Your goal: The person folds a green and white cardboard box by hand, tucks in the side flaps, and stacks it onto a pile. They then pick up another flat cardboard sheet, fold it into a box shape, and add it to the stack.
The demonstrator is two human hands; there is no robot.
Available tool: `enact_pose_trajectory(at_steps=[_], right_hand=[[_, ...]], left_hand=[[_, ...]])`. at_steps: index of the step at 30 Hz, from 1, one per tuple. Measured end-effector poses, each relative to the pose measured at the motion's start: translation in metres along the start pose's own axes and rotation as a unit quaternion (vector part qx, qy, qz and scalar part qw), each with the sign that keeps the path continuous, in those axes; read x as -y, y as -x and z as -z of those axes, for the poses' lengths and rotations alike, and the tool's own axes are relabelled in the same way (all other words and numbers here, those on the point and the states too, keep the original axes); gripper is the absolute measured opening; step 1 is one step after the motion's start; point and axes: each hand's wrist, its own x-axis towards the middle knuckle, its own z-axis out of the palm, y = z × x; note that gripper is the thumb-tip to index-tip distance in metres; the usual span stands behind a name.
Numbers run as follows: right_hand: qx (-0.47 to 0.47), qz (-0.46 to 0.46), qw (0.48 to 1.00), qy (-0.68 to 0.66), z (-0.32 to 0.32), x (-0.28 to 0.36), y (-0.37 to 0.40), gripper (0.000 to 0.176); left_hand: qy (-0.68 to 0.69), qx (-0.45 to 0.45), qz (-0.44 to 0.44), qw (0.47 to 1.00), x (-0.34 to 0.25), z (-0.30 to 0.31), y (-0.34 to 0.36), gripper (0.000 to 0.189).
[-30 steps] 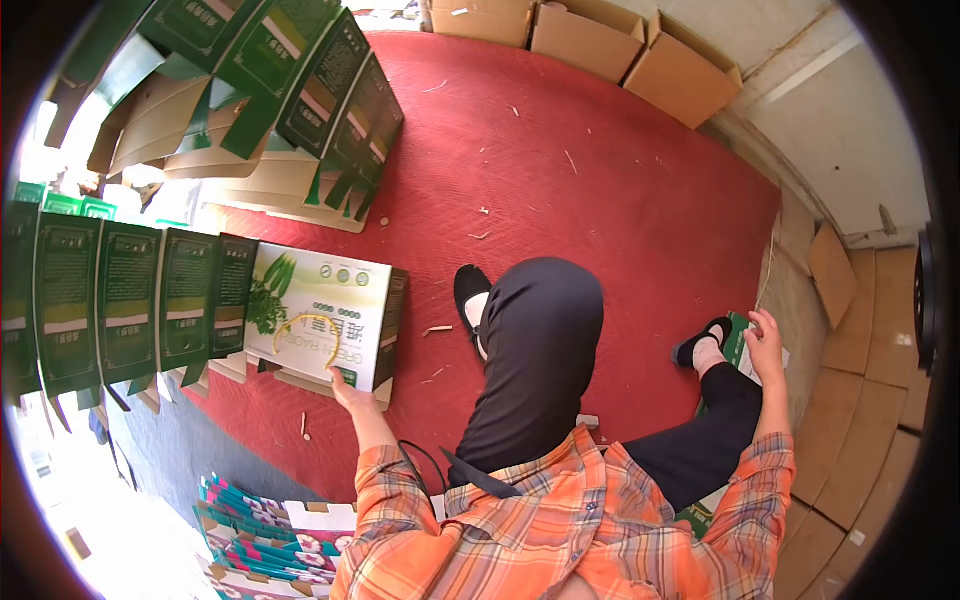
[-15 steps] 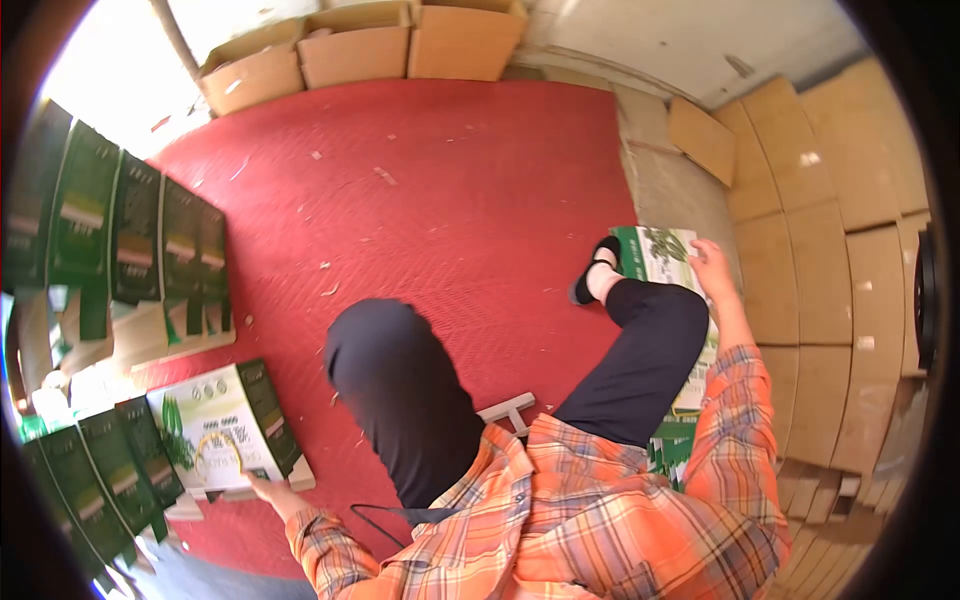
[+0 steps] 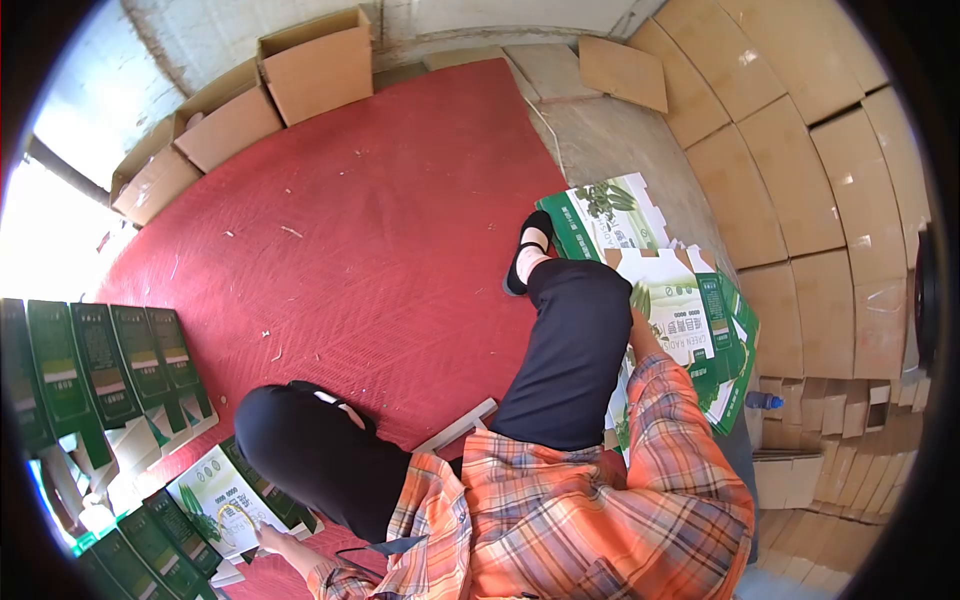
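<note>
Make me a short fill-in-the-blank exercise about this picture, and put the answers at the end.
1. The floor covering is coloured ____.
2. The person's ____ hand is at the yellow-handled radish carton.
3. The plaid shirt is mainly ____.
4. The bottle cap is coloured ____.

Missing words: red; left; orange; blue.

The person (image 3: 580,510) sits at the near edge of the mat (image 3: 330,240). Far left: cartons (image 3: 228,128) in a row. Left: box row (image 3: 105,360); nearer, an end box (image 3: 212,492) beside the left hand (image 3: 270,540). Right: piled carton blanks (image 3: 672,310), the right hand (image 3: 638,328) at their left side; farther right, stacked boxes (image 3: 783,205).
</note>
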Motion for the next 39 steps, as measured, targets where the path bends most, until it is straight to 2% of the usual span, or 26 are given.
enact_pose_trajectory(at_steps=[1,2,3,4,5,7,8,10,12,13,15,18,20,21,23,25,27,29,31,33,34,35,37,39], right_hand=[[-0.011,0.016,0.987,0.157,-0.011,-0.029,-0.006,0.031],[-0.009,0.012,0.988,0.154,-0.016,-0.045,-0.002,0.031],[-0.008,-0.017,0.978,0.208,-0.020,-0.058,0.002,0.031],[-0.007,-0.044,0.964,0.261,-0.021,-0.068,0.004,0.030],[-0.004,-0.047,0.964,0.260,-0.014,-0.059,0.017,0.030],[-0.041,-0.193,0.943,0.267,0.005,-0.021,0.056,0.049],[-0.037,-0.218,0.943,0.248,-0.001,-0.047,0.051,0.062],[-0.036,-0.232,0.939,0.252,0.004,-0.041,0.062,0.065],[-0.047,-0.242,0.933,0.262,0.003,-0.044,0.067,0.075],[-0.043,-0.243,0.933,0.260,-0.004,-0.053,0.065,0.075],[-0.121,-0.181,0.930,0.296,-0.018,-0.070,0.060,0.075],[-0.077,-0.179,0.923,0.332,-0.018,-0.053,0.052,0.077],[-0.068,-0.178,0.923,0.334,-0.023,-0.064,0.044,0.074],[-0.063,-0.175,0.923,0.337,-0.026,-0.067,0.039,0.072],[-0.041,-0.178,0.930,0.317,-0.023,-0.061,0.039,0.072],[-0.071,-0.147,0.916,0.367,-0.036,-0.076,0.035,0.074],[-0.066,-0.121,0.909,0.392,-0.032,-0.070,0.039,0.076],[-0.068,-0.142,0.897,0.414,-0.025,-0.063,0.041,0.095],[-0.109,-0.128,0.892,0.421,-0.014,-0.056,0.038,0.091],[-0.078,-0.155,0.894,0.414,0.009,-0.040,0.042,0.076],[-0.151,-0.132,0.879,0.433,0.018,-0.043,0.041,0.051],[-0.159,-0.134,0.877,0.433,0.033,-0.047,0.038,0.051],[-0.217,-0.138,0.869,0.423,0.074,-0.059,0.030,0.025],[-0.265,-0.148,0.872,0.385,0.127,-0.071,0.021,0.012]], left_hand=[[-0.036,0.003,-0.005,0.999,-0.032,-0.004,0.008,0.051],[0.042,-0.018,-0.100,0.994,-0.041,-0.012,-0.002,0.051],[0.061,0.002,-0.086,0.994,-0.079,-0.012,0.017,0.051],[0.080,0.023,-0.071,0.994,-0.147,-0.016,0.056,0.050],[0.094,0.060,-0.125,0.986,-0.181,-0.020,0.061,0.049],[0.104,0.125,-0.230,0.960,-0.245,-0.032,0.078,0.045],[-0.004,0.182,-0.387,0.904,-0.255,-0.031,0.053,0.042],[0.096,0.227,-0.356,0.901,-0.335,-0.059,0.156,0.040],[0.040,0.285,-0.426,0.858,-0.373,-0.081,0.203,0.037],[0.011,0.325,-0.436,0.839,-0.382,-0.097,0.220,0.036],[-0.044,0.398,-0.452,0.797,-0.390,-0.130,0.252,0.035],[-0.120,0.478,-0.485,0.722,-0.371,-0.180,0.280,0.035],[-0.159,0.499,-0.490,0.697,-0.347,-0.206,0.288,0.034],[-0.195,0.480,-0.515,0.683,-0.334,-0.215,0.288,0.036],[-0.308,0.490,-0.506,0.639,-0.328,-0.217,0.297,0.038],[-0.310,0.512,-0.534,0.598,-0.327,-0.220,0.304,0.041],[-0.294,0.518,-0.535,0.599,-0.330,-0.224,0.307,0.042],[-0.304,0.505,-0.547,0.595,-0.332,-0.228,0.308,0.044],[-0.305,0.496,-0.548,0.600,-0.336,-0.228,0.311,0.045],[-0.294,0.504,-0.567,0.582,-0.341,-0.227,0.313,0.044],[-0.293,0.517,-0.555,0.582,-0.347,-0.223,0.320,0.044],[-0.285,0.518,-0.558,0.582,-0.350,-0.221,0.320,0.044],[-0.261,0.522,-0.573,0.575,-0.354,-0.220,0.319,0.044],[-0.243,0.518,-0.581,0.579,-0.357,-0.218,0.315,0.044]])
